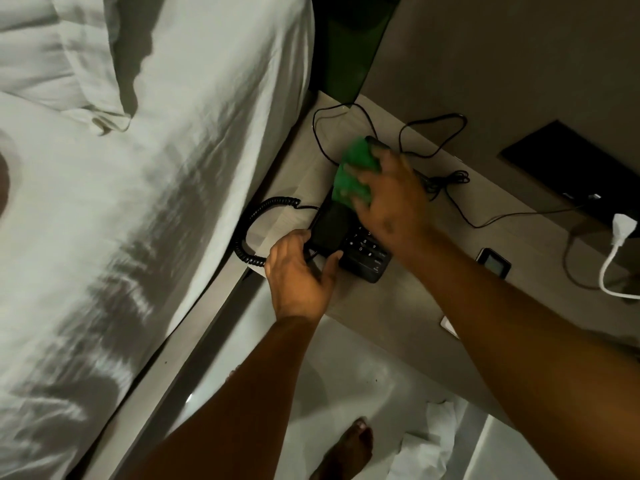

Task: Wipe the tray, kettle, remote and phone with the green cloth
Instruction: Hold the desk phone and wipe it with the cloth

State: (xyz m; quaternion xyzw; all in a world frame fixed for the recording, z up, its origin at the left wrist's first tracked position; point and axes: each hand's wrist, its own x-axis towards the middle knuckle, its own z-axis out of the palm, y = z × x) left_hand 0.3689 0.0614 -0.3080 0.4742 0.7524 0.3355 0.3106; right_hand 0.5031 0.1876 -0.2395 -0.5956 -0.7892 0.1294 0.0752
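The phone (360, 242) lies directly under both hands, its long axis running away from the person, near end at the left hand (301, 271) and far end beneath the right hand (391, 199). The left hand clasps the near end of the handset, steadying it; the right hand presses the green cloth (353, 173) flat on the far end, so the wipe likely runs along that axis (the right hand being better placed). The phone sits on a pale bench (450, 258) strewn with cables, a bed (138, 168) just left of the hands.
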